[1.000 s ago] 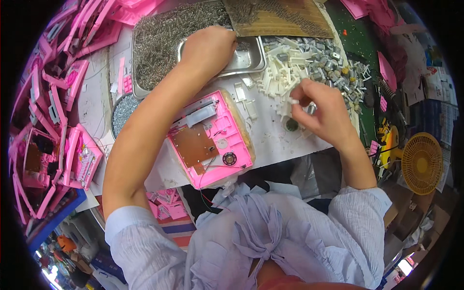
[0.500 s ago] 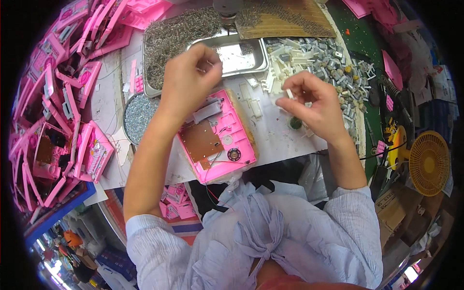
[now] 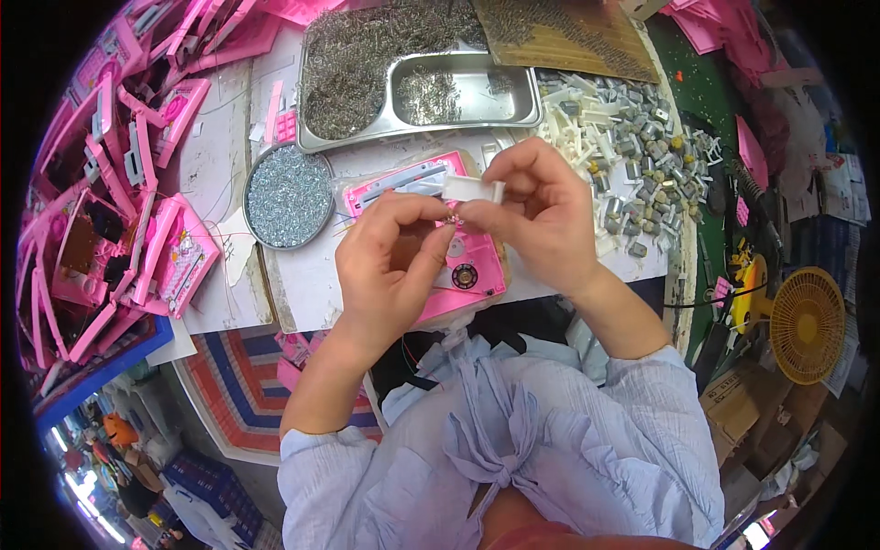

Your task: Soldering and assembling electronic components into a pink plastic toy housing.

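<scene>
Held between the thumb and fingers of my right hand is a white plastic piece. My left hand is closed in a pinch at a small metal piece, beside the right thumb; its exact kind is too small to make out. Both hands are over an open pink plastic housing and hide much of it. A black round speaker shows in the housing, with a grey strip near its far side.
Behind the housing stands a metal tray with many small metal parts. A round dish of screws sits to its left. Pink housings are piled far left. White and silver parts are heaped right, near a yellow fan.
My left hand has come down from the tray, and my right hand has moved left with the white piece. They now meet over the pink housing. The view has shifted slightly.
</scene>
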Demonstrator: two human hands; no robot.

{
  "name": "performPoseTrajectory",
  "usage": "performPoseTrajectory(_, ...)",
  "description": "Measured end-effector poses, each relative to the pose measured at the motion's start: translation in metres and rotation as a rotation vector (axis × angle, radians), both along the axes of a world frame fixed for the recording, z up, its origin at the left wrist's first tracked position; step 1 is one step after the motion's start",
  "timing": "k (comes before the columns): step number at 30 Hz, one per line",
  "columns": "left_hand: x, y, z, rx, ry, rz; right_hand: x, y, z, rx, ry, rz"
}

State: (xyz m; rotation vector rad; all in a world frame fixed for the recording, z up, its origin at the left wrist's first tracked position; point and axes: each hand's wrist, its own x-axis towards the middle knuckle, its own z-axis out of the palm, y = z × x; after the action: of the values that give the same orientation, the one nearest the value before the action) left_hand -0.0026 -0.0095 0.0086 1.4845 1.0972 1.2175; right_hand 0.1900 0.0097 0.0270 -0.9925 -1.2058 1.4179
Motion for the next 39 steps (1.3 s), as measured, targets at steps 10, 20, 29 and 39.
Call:
performPoseTrajectory(10, 0.006, 0.074, 0.001, 0.263, 0.394, -0.02, 0.039, 0.016, -0.001, 0.21, -0.083, -0.335)
performPoseTrajectory(20, 0.096, 0.196, -0.04, 0.224, 1.155, -0.251, 0.094, 0.005, 0.0, 0.243, -0.054, -0.474)
performPoseTrajectory(29, 0.067, 0.189, -0.032, 0.503, 1.028, -0.343, 0.094, 0.001, -0.005, 0.194, -0.075, -0.402)
performPoseTrajectory(39, 0.03, 0.187, 0.011, 0.18, 1.312, -0.479, 0.101, -0.004, -0.011, 0.135, -0.171, -0.4)
